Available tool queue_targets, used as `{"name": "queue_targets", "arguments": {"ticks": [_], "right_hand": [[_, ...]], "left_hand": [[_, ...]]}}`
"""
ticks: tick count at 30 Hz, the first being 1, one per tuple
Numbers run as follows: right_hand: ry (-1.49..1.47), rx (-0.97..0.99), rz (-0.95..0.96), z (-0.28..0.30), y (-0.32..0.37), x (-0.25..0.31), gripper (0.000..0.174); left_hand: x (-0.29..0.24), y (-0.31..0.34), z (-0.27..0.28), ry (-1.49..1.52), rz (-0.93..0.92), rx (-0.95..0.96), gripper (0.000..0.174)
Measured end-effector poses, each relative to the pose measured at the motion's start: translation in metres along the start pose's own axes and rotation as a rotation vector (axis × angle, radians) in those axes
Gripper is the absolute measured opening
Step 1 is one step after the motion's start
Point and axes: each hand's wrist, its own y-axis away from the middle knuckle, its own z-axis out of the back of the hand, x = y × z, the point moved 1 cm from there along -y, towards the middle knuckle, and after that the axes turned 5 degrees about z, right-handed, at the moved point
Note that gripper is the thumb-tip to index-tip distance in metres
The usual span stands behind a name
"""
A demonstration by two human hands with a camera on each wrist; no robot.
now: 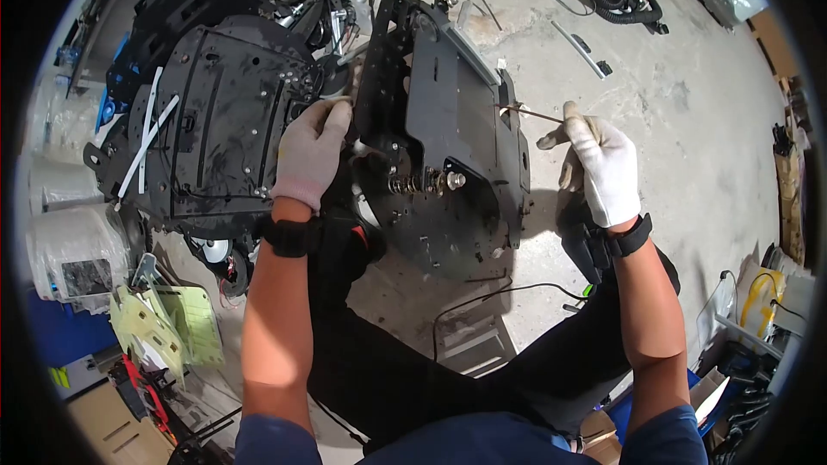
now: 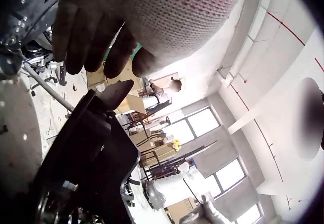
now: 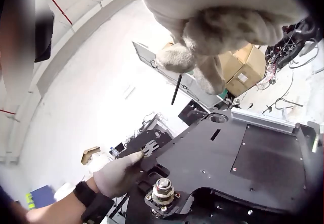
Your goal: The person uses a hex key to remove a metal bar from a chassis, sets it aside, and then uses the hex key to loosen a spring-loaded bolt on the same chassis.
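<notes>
A black metal chassis panel (image 1: 452, 95) stands on edge between my knees, with a coil spring (image 1: 422, 182) and a large silver nut (image 1: 455, 180) on its near side. My gloved left hand (image 1: 310, 151) is at the panel's left edge; in the left wrist view its fingers (image 2: 98, 47) extend loosely beside the black edge. To the panel's right, my gloved right hand (image 1: 600, 164) pinches a thin dark rod (image 1: 538, 114) between thumb and fingertips. The rod points left toward the panel's right side. In the right wrist view, the rod (image 3: 176, 90) hangs down over the panel's far edge.
A wide black plate assembly (image 1: 233, 120) lies at left, with two crossed pale strips (image 1: 148, 142) on it. Black corrugated hoses (image 1: 603, 0) and a metal strip (image 1: 579, 49) lie on the concrete floor. Cables run near my legs. Another person (image 2: 159, 95) is in the background.
</notes>
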Motion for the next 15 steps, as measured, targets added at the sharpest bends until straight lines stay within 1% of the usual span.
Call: {"name": "queue_targets", "arguments": {"ticks": [2, 3, 4, 5, 6, 7, 8, 10, 11, 13, 14, 15], "right_hand": [[-0.013, 0.009, 0.032, 0.002, 0.004, -0.004, 0.037], [-0.066, -0.089, 0.049, 0.001, 0.006, -0.004, 0.039], [-0.121, -0.185, 0.067, -0.001, 0.008, -0.004, 0.042], [-0.151, -0.256, 0.102, -0.004, 0.009, -0.006, 0.040], [-0.152, -0.242, 0.111, -0.004, 0.011, -0.005, 0.040], [-0.161, -0.237, 0.086, -0.001, 0.014, -0.005, 0.040], [-0.168, -0.235, 0.061, 0.002, 0.017, -0.005, 0.040], [-0.176, -0.222, 0.071, 0.004, 0.026, -0.004, 0.040], [-0.205, -0.199, 0.075, 0.005, 0.031, -0.004, 0.042], [-0.215, -0.160, 0.061, 0.008, 0.042, -0.003, 0.044], [-0.210, -0.163, 0.071, 0.010, 0.047, 0.000, 0.044], [-0.249, -0.168, 0.058, 0.010, 0.054, 0.005, 0.045]], "left_hand": [[-0.002, 0.002, -0.001, -0.002, 0.026, 0.003, 0.036], [-0.002, 0.002, 0.000, -0.008, 0.053, 0.010, 0.036], [0.017, -0.006, -0.002, -0.017, -0.029, -0.007, 0.036], [0.014, -0.004, -0.003, -0.001, 0.059, 0.032, 0.037], [0.011, -0.002, -0.003, 0.016, 0.147, 0.068, 0.038], [0.032, -0.010, -0.007, -0.041, 0.054, 0.054, 0.040], [0.039, -0.011, -0.009, -0.014, 0.091, 0.064, 0.043], [0.052, -0.013, -0.010, 0.043, 0.121, 0.123, 0.041], [0.055, -0.010, -0.011, 0.052, 0.118, 0.116, 0.041], [0.058, -0.005, -0.015, 0.191, 0.141, 0.012, 0.049], [0.058, -0.003, -0.014, 0.199, 0.133, 0.011, 0.049], [0.059, -0.001, -0.011, 0.172, 0.202, 0.083, 0.044]]}}
